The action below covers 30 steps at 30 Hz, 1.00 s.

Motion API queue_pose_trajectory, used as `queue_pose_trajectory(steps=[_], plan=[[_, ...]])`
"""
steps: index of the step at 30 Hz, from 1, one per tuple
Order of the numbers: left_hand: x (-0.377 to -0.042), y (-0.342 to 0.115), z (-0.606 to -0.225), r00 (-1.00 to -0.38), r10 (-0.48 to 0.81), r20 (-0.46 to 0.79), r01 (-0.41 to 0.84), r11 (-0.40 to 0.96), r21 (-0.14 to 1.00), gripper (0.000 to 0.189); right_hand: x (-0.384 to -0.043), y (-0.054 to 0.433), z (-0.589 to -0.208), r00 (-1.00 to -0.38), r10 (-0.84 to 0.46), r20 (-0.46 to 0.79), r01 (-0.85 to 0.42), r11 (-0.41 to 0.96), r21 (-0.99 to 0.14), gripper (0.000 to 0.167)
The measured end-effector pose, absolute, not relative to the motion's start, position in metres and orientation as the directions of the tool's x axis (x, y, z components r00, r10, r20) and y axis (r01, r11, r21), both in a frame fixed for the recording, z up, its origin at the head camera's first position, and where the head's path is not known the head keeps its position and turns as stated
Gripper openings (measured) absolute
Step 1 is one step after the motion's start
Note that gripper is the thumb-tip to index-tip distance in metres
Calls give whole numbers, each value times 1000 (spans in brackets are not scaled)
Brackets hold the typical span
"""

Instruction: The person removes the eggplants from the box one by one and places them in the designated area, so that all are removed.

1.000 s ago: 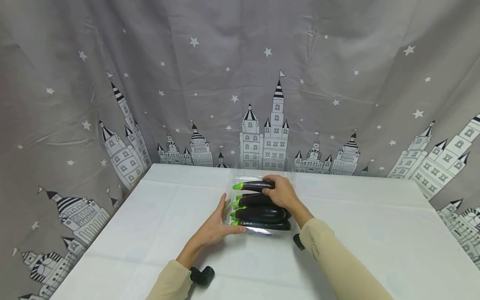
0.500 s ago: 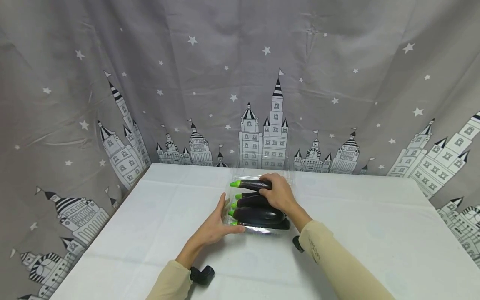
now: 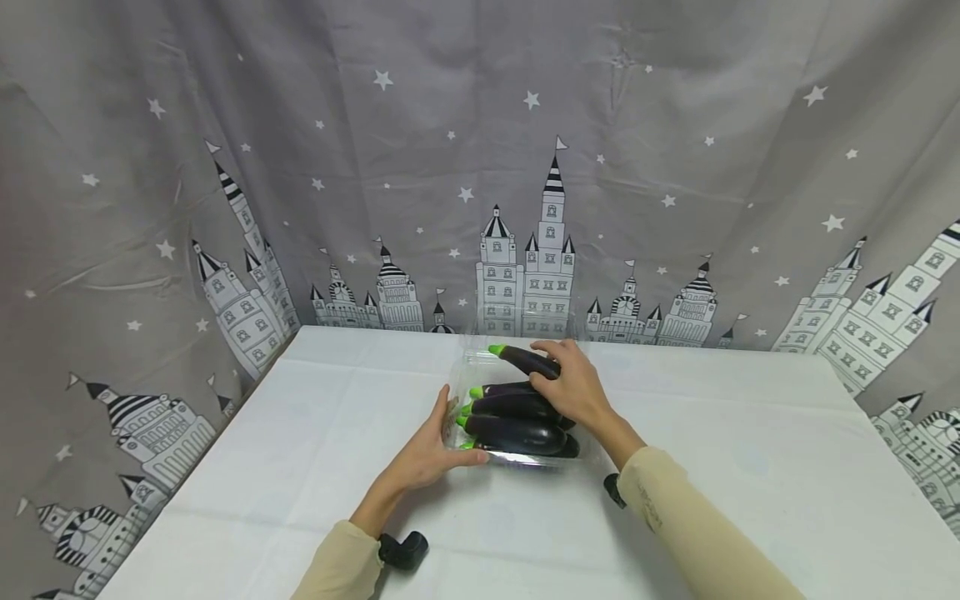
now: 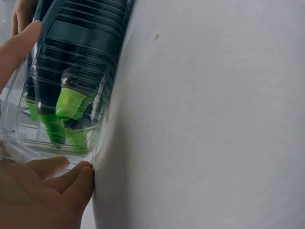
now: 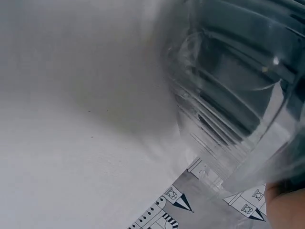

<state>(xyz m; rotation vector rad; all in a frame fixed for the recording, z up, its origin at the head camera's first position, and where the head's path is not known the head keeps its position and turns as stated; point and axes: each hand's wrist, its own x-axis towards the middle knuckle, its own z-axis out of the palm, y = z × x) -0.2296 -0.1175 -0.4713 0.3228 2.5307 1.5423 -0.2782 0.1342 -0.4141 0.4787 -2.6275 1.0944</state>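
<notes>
In the head view, a clear plastic clamshell container point(image 3: 459, 379) with its lid raised holds several dark eggplants point(image 3: 517, 433) with green stem ends. My left hand point(image 3: 425, 454) holds its left front corner, thumb along the near wall and fingers at the left end. The left wrist view shows the same fingers point(image 4: 76, 183) bent against the container's end, green stems visible through the plastic. My right hand point(image 3: 579, 385) grips one eggplant point(image 3: 525, 359) by its thick end, above the rear of the container, its stem angled up and left. Only part of that hand shows in the right wrist view.
The container stands on a white-covered table point(image 3: 360, 400), near its back edge. Behind it hangs a grey curtain point(image 3: 420, 150) printed with castles and stars. Black wrist devices point(image 3: 403, 551) sit below both hands.
The eggplant in my right hand has tilted, its stem end moving up and right, away from the others. The remaining eggplants have shifted slightly. My left hand has stayed in place.
</notes>
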Motion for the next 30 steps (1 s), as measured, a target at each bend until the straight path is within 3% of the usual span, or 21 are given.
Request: queue_pose_trajectory(steps=[8,15,30], plan=[[-229,-118,-470,-964,266,-25,101,450,887,126,-272,139,-413,-908,-261,327,-418,617,-667,46],[-229,-117,-471,-965,261,-29,97,455,885,126,-269,144,-414,-910,-252,328,-413,583,-699,39],[-230,-118,-473,-965,261,-20,106,460,881,128,-261,157,-409,-905,-237,354,-426,481,-767,41]])
